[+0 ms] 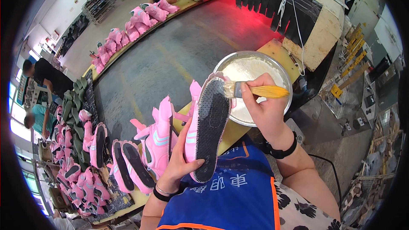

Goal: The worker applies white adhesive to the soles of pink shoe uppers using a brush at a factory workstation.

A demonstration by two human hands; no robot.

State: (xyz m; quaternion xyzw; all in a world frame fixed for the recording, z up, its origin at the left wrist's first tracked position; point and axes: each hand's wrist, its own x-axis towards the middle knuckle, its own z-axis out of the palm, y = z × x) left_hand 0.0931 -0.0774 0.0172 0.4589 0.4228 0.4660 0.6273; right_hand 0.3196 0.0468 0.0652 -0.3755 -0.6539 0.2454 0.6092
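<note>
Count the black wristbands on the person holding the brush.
2: the right wristband, below the right hand holding the brush; the left wristband, below the left hand holding the pink shoe.

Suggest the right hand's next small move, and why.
Probably draw the brush along the dark sole toward the heel: the right hand holds its bristles at the toe-end edge, and the left hand holds the pink shoe upper sole toward the camera.

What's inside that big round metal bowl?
Inside the bowl is creamy white stuff. The right hand, the brush and the pink shoe cover part of the view, and the stuff hides the bottom, so you can't see what's down there.
</note>
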